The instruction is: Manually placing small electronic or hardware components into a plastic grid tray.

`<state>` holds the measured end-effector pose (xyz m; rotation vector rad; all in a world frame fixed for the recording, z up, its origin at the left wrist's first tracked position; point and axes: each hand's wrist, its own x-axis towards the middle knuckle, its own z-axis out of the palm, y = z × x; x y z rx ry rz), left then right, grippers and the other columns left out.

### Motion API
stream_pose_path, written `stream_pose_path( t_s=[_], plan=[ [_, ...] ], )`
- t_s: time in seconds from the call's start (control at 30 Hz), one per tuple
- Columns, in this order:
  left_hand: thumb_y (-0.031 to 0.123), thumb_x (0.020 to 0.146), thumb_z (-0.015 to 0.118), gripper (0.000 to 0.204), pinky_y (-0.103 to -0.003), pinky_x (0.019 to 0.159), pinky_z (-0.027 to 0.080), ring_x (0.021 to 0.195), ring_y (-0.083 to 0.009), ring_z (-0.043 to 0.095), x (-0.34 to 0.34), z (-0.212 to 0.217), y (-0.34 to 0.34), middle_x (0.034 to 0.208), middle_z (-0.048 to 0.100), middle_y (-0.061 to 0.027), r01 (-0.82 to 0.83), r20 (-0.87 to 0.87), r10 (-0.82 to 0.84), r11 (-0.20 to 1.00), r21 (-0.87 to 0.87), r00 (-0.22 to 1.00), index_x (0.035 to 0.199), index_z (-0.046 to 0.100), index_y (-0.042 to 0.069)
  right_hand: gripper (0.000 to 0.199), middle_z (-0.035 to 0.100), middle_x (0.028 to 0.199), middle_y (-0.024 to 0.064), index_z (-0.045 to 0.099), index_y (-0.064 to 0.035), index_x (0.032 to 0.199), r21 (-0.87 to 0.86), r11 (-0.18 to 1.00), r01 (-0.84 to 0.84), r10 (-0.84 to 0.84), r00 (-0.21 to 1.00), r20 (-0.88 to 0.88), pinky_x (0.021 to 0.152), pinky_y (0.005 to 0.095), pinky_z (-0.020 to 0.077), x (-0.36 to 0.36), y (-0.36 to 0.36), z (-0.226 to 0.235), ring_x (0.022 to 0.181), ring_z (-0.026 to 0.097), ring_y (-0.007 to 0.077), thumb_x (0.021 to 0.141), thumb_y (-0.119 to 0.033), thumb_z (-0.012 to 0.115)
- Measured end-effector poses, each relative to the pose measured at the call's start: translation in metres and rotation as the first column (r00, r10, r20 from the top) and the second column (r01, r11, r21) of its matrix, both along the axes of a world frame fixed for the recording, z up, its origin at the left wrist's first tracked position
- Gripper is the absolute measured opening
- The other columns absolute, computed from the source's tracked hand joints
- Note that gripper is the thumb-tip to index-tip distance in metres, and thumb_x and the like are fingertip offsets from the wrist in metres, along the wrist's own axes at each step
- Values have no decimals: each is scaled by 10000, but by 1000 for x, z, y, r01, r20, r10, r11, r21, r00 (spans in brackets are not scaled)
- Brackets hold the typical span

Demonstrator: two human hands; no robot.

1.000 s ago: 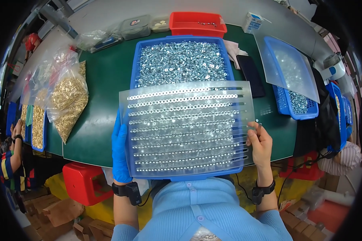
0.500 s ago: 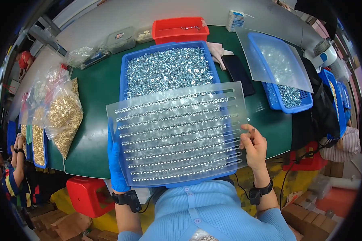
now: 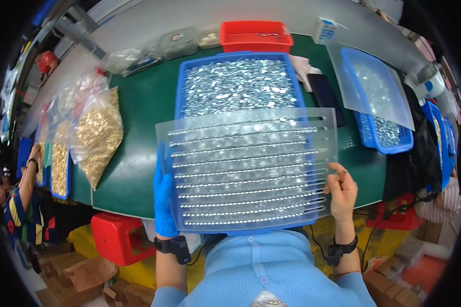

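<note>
Green worktable [image 3: 138,133], seen from above, carrying a large blue tray [image 3: 182,87] heaped with small silvery metal parts [image 3: 241,87]. Over the near half of this tray the person holds a clear slotted plate [image 3: 251,171] roughly level, its long parallel slots filled with rows of the same parts, so that the plate hangs above the tray rather than resting on the table. The left hand [image 3: 163,197], in a blue glove, closes around the plate's left edge, fingers hidden beneath; the bare right hand [image 3: 341,192] pinches the right edge between thumb and fingers. The step in hand appears to be the settling of parts into the slots — most rows look full. The next move likely calls for a level, two-handed grip, lest the rows spill. To the right, a second blue tray [image 3: 389,138] under a clear sheet [image 3: 363,77]; behind, a red bin [image 3: 256,36]; to the left, bags of brass-coloured parts [image 3: 97,138] — smallest, a dark phone [image 3: 325,92]
</note>
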<state>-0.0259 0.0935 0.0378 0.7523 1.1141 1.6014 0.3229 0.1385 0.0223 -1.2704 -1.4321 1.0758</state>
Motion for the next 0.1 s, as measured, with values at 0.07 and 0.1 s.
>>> stream_pose_path(
  t_s=[0.07, 0.1],
  plan=[
    [320, 840, 581, 749, -378, 1106, 179, 1310, -224, 290, -1, 8, -3, 1434, 293, -100, -12, -38, 11, 1000, -27, 999, 1435, 187, 93, 272, 537, 673, -6, 522, 37, 1141, -34, 999, 18, -18, 1000, 12, 536, 187, 397, 3, 0, 1, 576, 474, 54, 891, -71, 533],
    [326, 841, 583, 751, -374, 1117, 135, 1317, -216, 277, 6, 21, -4, 1436, 292, -99, -28, -42, 25, 998, -58, 999, 1436, 187, 96, 278, 542, 682, -5, 519, 29, 1152, -50, 998, 26, -25, 999, 20, 541, 183, 399, 7, 0, 2, 584, 477, 52, 892, -71, 531]
  ],
)
